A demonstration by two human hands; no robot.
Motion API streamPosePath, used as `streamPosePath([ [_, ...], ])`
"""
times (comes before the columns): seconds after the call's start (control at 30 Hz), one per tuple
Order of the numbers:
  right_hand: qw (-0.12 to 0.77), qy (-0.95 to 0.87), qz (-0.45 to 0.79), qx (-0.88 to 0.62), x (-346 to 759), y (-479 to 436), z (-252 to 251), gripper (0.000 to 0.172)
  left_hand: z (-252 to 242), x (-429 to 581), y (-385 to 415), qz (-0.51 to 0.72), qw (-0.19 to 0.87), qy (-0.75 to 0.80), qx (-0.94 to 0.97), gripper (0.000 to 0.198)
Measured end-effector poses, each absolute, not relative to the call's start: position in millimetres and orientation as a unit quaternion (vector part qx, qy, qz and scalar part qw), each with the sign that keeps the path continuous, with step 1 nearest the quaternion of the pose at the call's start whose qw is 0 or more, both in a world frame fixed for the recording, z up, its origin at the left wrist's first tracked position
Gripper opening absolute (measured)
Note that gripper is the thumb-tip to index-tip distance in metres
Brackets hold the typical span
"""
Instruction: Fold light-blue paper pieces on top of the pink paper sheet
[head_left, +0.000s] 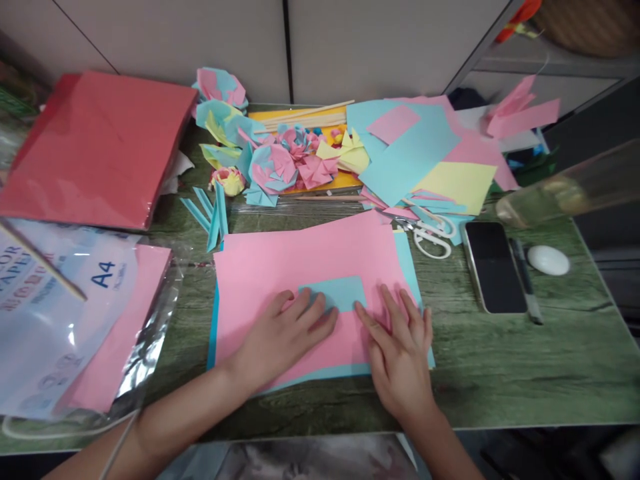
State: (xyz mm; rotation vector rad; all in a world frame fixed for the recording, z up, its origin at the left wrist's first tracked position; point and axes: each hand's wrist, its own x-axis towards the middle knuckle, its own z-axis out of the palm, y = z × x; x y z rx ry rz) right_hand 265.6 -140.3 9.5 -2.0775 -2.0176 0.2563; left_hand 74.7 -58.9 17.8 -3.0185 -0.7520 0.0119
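Note:
A small light-blue rectangle of paper (345, 293) lies flat on a large pink sheet (310, 253), which tops a stack of pink and blue sheets. My left hand (285, 333) rests on the stack with fingers spread, its fingertips at the left part of the blue piece. At the piece's lower right corner is the index fingertip of my right hand (403, 347); its other fingers are stretched out over the pink sheet. Neither hand grips anything.
Folded paper flowers (280, 160), thin wooden sticks (310, 119) and loose coloured sheets (400, 147) lie behind the stack. White-handled scissors (433, 239), a phone (493, 267), a pen (526, 283) and a white oval object (549, 260) are right. A red pack (100, 147) and an A4 paper bag (65, 320) lie left.

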Motion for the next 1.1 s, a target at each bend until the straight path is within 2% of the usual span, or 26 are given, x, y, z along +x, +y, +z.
streamPosePath([
  [0.13, 0.118, -0.689, 0.095, -0.709, 267, -141, 9, 0.043, 15, 56, -65, -0.027, 0.041, -0.229, -0.972, 0.03],
  [0.33, 0.119, -0.69, 0.086, -0.708, 267, -143, 8, 0.043, 11, 43, -79, -0.04, 0.059, -0.257, -0.964, 0.033],
  [0.53, 0.12, -0.706, 0.072, -0.694, 256, -141, 17, 0.045, 9, 43, -84, -0.044, 0.014, -0.273, -0.961, 0.036],
  [0.73, 0.111, -0.753, 0.128, -0.636, 234, -135, 18, 0.053, 10, 42, -84, -0.042, -0.017, -0.299, -0.953, 0.04],
  [0.93, 0.115, -0.703, 0.091, -0.696, 263, -138, 15, 0.042, 12, 44, -86, -0.038, -0.005, -0.307, -0.951, 0.039],
  [1.1, 0.109, -0.689, 0.076, -0.713, 283, -141, 14, 0.043, 13, 48, -83, -0.048, -0.004, -0.302, -0.952, 0.036],
])
